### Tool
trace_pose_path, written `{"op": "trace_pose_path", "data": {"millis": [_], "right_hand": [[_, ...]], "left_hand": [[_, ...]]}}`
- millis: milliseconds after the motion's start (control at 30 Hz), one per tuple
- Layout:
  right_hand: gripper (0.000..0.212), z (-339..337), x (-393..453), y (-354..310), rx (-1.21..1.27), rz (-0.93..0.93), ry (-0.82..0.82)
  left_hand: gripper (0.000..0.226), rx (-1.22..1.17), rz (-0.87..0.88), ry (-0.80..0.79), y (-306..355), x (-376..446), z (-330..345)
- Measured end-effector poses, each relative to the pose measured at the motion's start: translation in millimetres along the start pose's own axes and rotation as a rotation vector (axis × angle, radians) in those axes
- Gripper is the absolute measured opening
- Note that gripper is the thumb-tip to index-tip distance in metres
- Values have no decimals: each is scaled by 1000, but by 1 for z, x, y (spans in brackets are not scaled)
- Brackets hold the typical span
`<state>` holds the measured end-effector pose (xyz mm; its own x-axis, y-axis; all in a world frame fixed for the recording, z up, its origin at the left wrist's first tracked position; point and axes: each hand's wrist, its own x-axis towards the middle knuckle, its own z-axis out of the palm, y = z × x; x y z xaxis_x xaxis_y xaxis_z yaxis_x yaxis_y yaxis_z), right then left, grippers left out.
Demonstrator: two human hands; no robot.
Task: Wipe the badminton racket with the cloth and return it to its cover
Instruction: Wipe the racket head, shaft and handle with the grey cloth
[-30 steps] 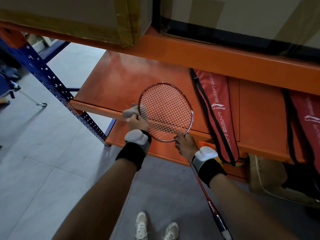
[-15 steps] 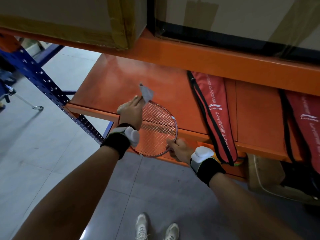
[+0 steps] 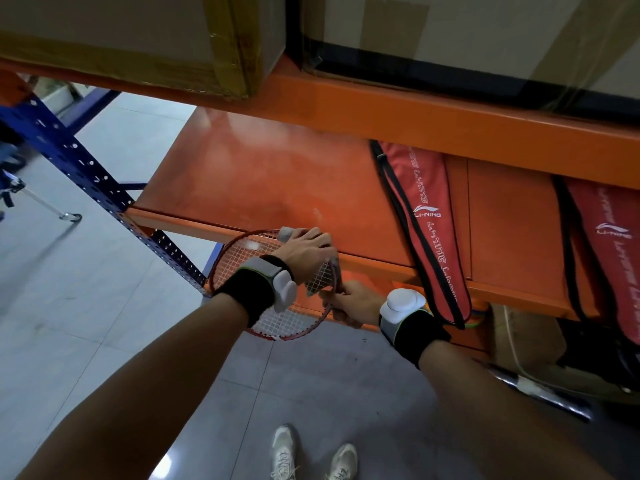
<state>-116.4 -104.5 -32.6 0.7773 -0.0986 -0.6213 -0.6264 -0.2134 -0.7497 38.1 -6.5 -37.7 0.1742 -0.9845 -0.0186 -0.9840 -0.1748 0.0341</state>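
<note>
Red-framed and strung in white, the badminton racket (image 3: 277, 306) is held in front of the orange shelf (image 3: 263, 188), its head lying roughly level over the shelf's front edge and the grey tiled floor (image 3: 69, 306); the left hand (image 3: 306, 252) is laid palm-down on the strings near the far side of the head, its fingers bent over a pale grey cloth (image 3: 289, 233) that is pressed against the rim, with a further flap of cloth seen under the hand beside the right thumb; the right hand (image 3: 353, 303) is closed on the frame at the near right side of the head, so its grip is seen to be holding the racket; black wristbands with white modules are worn on both wrists; the racket's shaft and handle are hidden by the right forearm, save for a dark length with a white band seen past the elbow at the right; a red cover (image 3: 429, 233) with black edging is laid on the shelf to the right of the hands, its lower end hanging over the shelf edge, apart from the racket; a second red cover (image 3: 609, 258) is seen further right; cardboard boxes (image 3: 138, 36) are stacked on the shelf above; white shoes (image 3: 311, 452) are seen on the floor below
</note>
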Motion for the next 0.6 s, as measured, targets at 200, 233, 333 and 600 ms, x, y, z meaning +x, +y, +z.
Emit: {"op": "trace_pose_path", "data": {"millis": [200,233,333,600], "right_hand": [[29,-30,-25,5,-228,15,19],[29,-32,-27,5,-303,-27,34],[30,-33,-25,3,-327,-86,74],[23,-31,-13,3,14,-33,242]], "left_hand": [[30,-82,-118,-140,-32,-7,-1],[33,-93,-125,-136,-33,-8,-1],[36,-124,-28,-7,-18,-8,2],[44,-202,-53,201,47,-26,2]]}}
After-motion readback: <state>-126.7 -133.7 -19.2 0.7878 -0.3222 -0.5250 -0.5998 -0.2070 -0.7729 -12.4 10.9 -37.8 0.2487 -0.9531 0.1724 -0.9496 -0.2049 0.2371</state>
